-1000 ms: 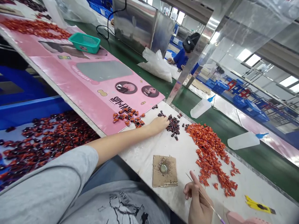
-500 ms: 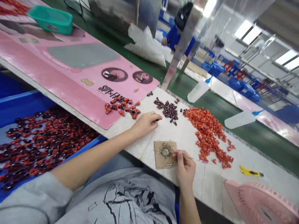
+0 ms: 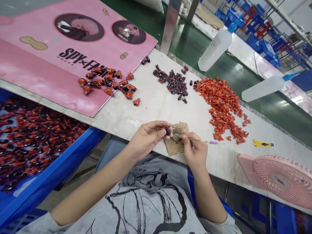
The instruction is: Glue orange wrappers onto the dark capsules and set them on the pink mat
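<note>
Between the thumb and fingers of my left hand (image 3: 148, 136) is a small black plastic part (image 3: 167, 130) with an orange-red edge. My right hand (image 3: 195, 152) pinches a thin wooden stick (image 3: 196, 139), its tip close to a small round metal cap (image 3: 175, 137). That cap rests on a stained cardboard square (image 3: 172, 149), which both hands partly cover. Up the table lie a group of dark parts (image 3: 175, 83) and a big heap of orange parts (image 3: 220, 100). Several joined orange-and-black pieces (image 3: 109, 81) are spread across the pink printed board (image 3: 80, 97) and the table.
A purple needle tip (image 3: 214, 142) lies right of the stick. Farther right are a yellow cutter (image 3: 262, 143) and a pink fan (image 3: 280, 178). Two white squeeze bottles (image 3: 215, 48) are at the far side. A blue bin (image 3: 60, 162) of orange-and-black pieces stands below the table's left edge.
My left hand has come back from near the dark parts to the cardboard, bringing the black part. My right hand keeps hold of the stick by the cap. The camera view has tilted down and closer.
</note>
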`<state>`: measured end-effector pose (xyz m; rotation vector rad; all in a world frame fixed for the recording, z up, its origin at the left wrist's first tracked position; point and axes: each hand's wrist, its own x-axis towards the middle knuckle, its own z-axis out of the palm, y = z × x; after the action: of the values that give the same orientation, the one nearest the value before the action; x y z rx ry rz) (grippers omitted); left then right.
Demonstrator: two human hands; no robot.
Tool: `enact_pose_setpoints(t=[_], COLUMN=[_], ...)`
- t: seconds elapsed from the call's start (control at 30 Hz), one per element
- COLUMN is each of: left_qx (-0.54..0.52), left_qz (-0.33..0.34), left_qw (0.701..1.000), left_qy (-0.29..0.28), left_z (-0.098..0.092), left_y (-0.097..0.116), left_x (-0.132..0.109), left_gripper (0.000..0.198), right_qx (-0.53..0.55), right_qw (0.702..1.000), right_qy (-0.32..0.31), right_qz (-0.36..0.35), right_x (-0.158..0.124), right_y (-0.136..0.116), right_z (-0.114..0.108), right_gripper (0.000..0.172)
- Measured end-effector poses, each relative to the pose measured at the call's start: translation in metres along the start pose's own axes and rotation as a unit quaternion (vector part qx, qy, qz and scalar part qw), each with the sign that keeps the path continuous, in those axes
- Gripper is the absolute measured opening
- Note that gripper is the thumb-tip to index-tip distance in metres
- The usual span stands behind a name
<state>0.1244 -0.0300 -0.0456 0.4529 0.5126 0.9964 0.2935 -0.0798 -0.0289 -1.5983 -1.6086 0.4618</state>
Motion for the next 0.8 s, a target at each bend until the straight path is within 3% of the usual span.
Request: enact_pose_setpoints(t=[0.17,0.27,0.4,0.57,0.8], left_qx=[0.022,0.042,0.065,0.08,0.08], left_qz=[0.005,0.004,0.003,0.001,-0.01], left_qw=[1.0,0.999,0.998,0.997,0.997], left_qy=[-0.01,-0.015,-0.011,0.005,0.013], left_z=[-0.002,-0.002,-0.002,0.0,0.001], left_y=[0.002,0.001,-0.001,0.0,0.001], left_x=[-0.002,-0.003,-0.005,-0.004,-0.003], left_gripper=[0.021,0.022,0.022,0.023,0.025], right_qx=[0.07,0.134,0.187,0.199,0.169], right_qw=[0.994,0.982,0.972,0.976,0.982], right_qy=[0.006,0.056,0.121,0.082,0.07], right_qz=[0.089,0.118,0.069,-0.006,-0.034], right_x=[0.001,0.0,-0.002,0.0,0.002], right_y=[-0.005,-0.012,-0.021,-0.03,-0.029], right_z=[0.004,0.006,0.011,0.014,0.017], right_gripper=[0.028,0.029,0.035,0.031,0.029])
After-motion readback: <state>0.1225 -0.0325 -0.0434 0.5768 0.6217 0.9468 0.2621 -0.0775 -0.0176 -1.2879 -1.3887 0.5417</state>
